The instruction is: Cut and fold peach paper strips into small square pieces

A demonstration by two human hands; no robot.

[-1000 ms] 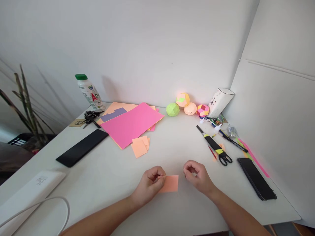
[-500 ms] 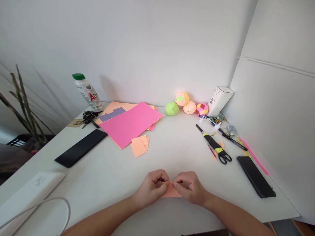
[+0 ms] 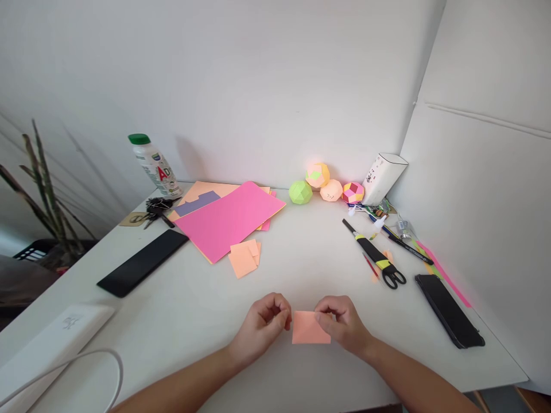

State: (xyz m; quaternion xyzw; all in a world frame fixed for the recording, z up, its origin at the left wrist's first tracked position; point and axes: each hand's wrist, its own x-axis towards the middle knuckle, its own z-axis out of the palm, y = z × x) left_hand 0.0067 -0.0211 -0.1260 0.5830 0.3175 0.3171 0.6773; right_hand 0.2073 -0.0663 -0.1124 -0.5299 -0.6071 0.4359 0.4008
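Note:
A small rectangle of peach-orange paper [image 3: 307, 328] is in front of me, near the front of the table. My right hand [image 3: 344, 324] pinches its upper right corner between thumb and fingers. My left hand [image 3: 263, 324] is just left of the paper, apart from it, with fingers curled and thumb against the forefinger; nothing shows in it. Farther off lie some peach paper pieces [image 3: 243, 261], overlapping one another, beside the large pink sheet [image 3: 230, 221].
Scissors [image 3: 379, 252] and a black phone [image 3: 450, 310] lie to the right. Faceted paper balls, including a green one [image 3: 300, 192], rest by the wall near a white box [image 3: 384, 178]. At left are a bottle [image 3: 157, 166], a black slab [image 3: 144, 263] and a white device [image 3: 55, 350] with a cable.
My left hand has let go of the peach paper and sits slightly left of it. With the paper in its pinch, my right hand has shifted a little right.

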